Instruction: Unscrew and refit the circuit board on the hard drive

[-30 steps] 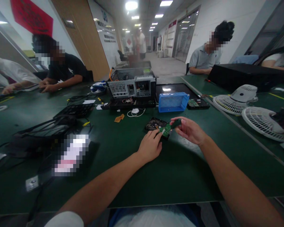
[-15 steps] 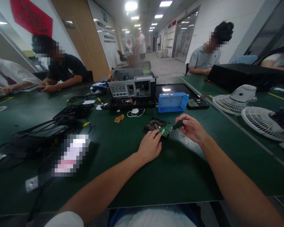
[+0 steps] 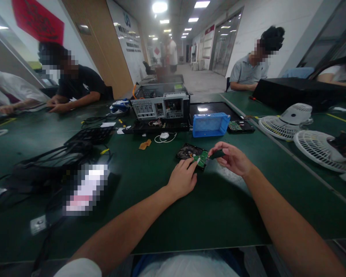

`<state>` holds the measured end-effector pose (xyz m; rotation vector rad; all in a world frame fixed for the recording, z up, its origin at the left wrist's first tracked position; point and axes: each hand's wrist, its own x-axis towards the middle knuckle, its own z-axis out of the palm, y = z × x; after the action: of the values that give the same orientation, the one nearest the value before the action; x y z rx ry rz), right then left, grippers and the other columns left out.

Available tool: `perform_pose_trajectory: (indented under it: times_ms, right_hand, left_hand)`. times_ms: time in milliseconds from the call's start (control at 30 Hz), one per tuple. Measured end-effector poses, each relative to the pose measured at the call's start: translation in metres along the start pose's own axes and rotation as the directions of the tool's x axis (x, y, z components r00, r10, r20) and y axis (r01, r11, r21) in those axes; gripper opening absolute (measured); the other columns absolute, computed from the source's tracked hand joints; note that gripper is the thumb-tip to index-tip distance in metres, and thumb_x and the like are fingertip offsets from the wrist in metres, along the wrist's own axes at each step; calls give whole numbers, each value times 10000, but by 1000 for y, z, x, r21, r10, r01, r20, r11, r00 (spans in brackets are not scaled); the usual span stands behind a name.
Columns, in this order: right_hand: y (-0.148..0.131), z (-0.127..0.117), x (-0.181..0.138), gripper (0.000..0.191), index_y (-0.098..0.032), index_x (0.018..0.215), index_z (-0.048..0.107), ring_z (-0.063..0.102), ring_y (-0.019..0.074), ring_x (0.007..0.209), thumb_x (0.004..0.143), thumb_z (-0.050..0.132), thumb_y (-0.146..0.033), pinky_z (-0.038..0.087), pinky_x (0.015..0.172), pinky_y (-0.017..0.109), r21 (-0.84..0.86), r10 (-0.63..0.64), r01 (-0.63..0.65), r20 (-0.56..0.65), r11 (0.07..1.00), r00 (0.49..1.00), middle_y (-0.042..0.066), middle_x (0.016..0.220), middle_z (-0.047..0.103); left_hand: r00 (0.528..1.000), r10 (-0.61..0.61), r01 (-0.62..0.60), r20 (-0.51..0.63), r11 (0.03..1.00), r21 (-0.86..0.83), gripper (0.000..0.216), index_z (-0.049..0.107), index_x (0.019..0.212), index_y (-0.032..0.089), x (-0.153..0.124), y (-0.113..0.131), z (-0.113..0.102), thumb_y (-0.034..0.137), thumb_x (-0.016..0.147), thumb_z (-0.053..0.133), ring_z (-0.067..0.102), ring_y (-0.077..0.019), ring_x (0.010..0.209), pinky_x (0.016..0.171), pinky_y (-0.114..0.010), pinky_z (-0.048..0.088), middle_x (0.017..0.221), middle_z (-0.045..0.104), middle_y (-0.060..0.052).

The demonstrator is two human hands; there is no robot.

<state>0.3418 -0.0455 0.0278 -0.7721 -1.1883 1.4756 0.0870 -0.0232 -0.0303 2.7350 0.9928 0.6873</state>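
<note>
An opened hard drive (image 3: 187,151) with a green circuit board (image 3: 202,157) lies on the green table in front of me. My left hand (image 3: 183,177) holds it at its near left side, fingertips on the edge of the board and thumb lower down by the near edge. In my right hand (image 3: 230,157) is a screwdriver (image 3: 217,154) with a dark green handle, gripped between thumb and fingers. The tool lies nearly level, its metal tip at the right edge of the board. Whether the tip touches a screw is too small to tell.
Behind the drive stand a blue plastic bin (image 3: 210,126), an open computer case (image 3: 161,105) and another drive (image 3: 241,127). A white cable (image 3: 165,136) and a brown scrap (image 3: 145,144) lie nearer. Black cables (image 3: 54,161) spread left; white fan grilles (image 3: 320,148) sit right. Several people sit around.
My right hand has shifted slightly left, and the screwdriver tip now sits closer against the board's edge. My left hand and the hard drive have stayed in place.
</note>
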Motion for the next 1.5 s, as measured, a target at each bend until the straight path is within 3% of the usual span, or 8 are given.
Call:
perform_pose_trajectory:
  times_ms: [133,400,567,733,867,1000,1100,1500]
  right_hand:
    - [0,0,-1,360,-189,1145,692,382,84,518,852,722,-395,254,397,202,-15,12,-12,1,1000,1000,103,1028,710]
    - [0,6,0,299,-194,1063,748,396,92,522,859,717,-410,229,357,210,8,14,-14,-29,1000,999,83,1005,692]
    - [-2,7,1,292,-189,1025,746,414,116,541,871,703,-433,277,414,221,9,24,-24,-58,1000,998,59,799,664]
    - [-4,6,2,258,-216,999,720,472,118,590,865,698,-436,354,442,235,71,47,-40,-101,997,994,101,1148,712]
    - [-2,7,1,257,-236,1012,657,523,129,602,868,702,-444,427,498,248,122,87,-77,-83,990,993,105,1135,732]
    - [0,8,2,277,-247,1058,617,481,112,542,870,710,-428,322,425,216,87,54,-50,-48,995,997,100,1106,737]
    - [1,7,3,300,-233,1092,651,420,102,520,874,709,-431,269,411,213,45,24,-22,-48,999,999,100,1064,732]
    - [2,-4,2,226,-184,967,753,471,119,613,845,777,-373,333,466,233,-58,-47,39,-144,998,989,104,1059,720]
  left_hand:
    - [1000,0,0,13,1000,0,503,515,1444,185,0,1,-3,244,946,557,500,-322,1336,1079,-517,500,1482,523,-140]
    - [1000,9,-9,14,1000,-6,500,512,1448,186,0,1,-6,248,954,552,502,-322,1339,1089,-516,501,1487,522,-138]
    - [1000,-1,1,6,1000,-12,511,510,1451,203,0,0,-2,241,945,564,503,-326,1341,1077,-531,506,1493,519,-131]
    - [1000,6,-6,4,1000,-9,508,513,1449,190,0,-1,-2,241,946,562,502,-324,1339,1087,-521,498,1481,526,-140]
    - [1000,11,-11,-5,1000,-21,514,526,1435,200,0,-1,-1,227,924,583,504,-328,1335,1095,-527,490,1473,530,-145]
    - [1000,8,-8,0,1000,-28,507,527,1432,221,0,0,-2,222,927,575,506,-327,1335,1083,-534,498,1479,527,-133]
    - [1000,6,-6,1,1000,-18,508,523,1436,208,0,1,-4,225,931,574,506,-324,1336,1090,-521,498,1476,529,-134]
    - [1000,10,-10,13,1000,-1,503,512,1448,187,1,0,-4,243,950,555,511,-320,1326,1079,-510,508,1479,525,-135]
